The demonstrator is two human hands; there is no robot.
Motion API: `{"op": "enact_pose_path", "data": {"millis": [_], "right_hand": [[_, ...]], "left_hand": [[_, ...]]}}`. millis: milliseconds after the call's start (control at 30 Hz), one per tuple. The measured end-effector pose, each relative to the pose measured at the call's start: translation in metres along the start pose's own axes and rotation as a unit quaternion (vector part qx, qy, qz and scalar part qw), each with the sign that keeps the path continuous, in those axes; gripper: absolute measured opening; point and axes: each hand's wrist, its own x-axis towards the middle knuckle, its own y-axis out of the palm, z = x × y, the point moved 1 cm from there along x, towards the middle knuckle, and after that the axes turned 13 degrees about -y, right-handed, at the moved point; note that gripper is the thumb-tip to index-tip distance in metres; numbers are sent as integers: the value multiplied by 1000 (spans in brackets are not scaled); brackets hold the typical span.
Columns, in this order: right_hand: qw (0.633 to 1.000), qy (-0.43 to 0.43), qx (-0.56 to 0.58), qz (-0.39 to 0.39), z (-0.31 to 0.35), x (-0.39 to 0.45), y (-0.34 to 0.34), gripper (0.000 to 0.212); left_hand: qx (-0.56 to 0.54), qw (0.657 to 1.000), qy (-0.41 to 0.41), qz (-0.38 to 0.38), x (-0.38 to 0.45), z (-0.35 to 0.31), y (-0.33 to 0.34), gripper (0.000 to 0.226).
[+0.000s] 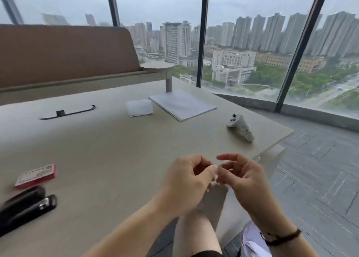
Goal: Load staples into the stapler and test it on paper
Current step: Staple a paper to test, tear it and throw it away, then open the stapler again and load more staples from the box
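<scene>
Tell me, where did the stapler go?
In the head view the black stapler lies at the table's near left edge, just in front of the red staple box, far left of both hands.

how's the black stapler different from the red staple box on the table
The black stapler is dark, long and rounded; the red staple box is red and white, flat and rectangular. The stapler looks clearly larger than the box. The stapler lies nearer the person, the box just beyond it. Both rest on the beige table at its left side, and neither hand touches them.
</scene>
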Motion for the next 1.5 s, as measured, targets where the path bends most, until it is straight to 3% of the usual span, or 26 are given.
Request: {"op": "enact_pose_path", "data": {"millis": [400, 600, 667, 800, 1167, 1333, 1500], "right_hand": [[962, 4, 45, 269, 9, -5, 219, 26], [934, -14, -36, 356, 12, -14, 282, 28], [925, -21, -49, 377, 15, -15, 296, 30], [915, -36, -60, 398, 17, -15, 311, 30], [888, -49, -54, 454, 10, 10, 319, 19], [896, -75, -21, 437, 15, 54, 346, 16], [923, -94, -21, 371, 10, 120, 403, 17]], "left_hand": [[42, 967, -50, -247, -90, 57, -198, 13], [211, 898, -77, -377, -125, 85, -257, 11], [254, 890, -97, -366, -135, 91, -273, 20], [247, 908, -153, -301, -145, 106, -290, 26], [240, 933, -123, -236, -131, 122, -310, 19], [240, 936, -93, -239, -95, 109, -344, 19], [236, 928, -61, -283, -24, 106, -402, 24]]}}
